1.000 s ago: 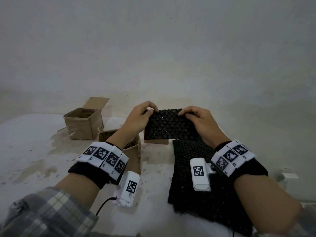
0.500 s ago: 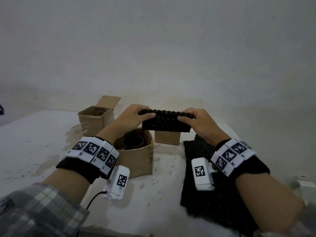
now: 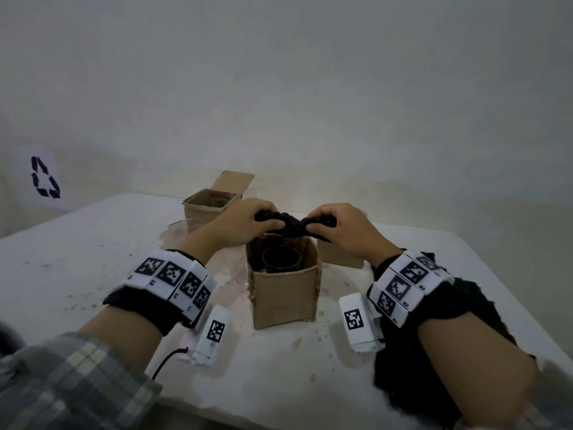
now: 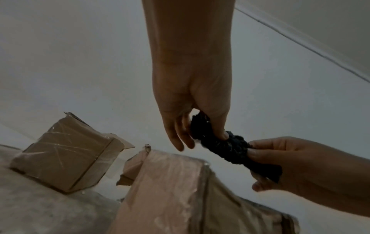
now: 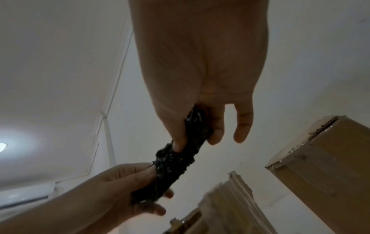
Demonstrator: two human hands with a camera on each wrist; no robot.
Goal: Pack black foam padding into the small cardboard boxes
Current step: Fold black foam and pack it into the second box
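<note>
Foam piece (image 3: 291, 221) now bunched between both hands.

Dim, flat, greyish indoor light throughout, soft motion blur on the sleeve (image 3: 71, 380) at the head view's lower edge, wide-angle bending at edges, ceiling lamp (image 5: 2, 146) glare at right wrist view's left, faint tape sheen on boxes.

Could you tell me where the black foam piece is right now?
In the head view, the black foam piece is held between both hands, just above the open cardboard box at centre.
</note>
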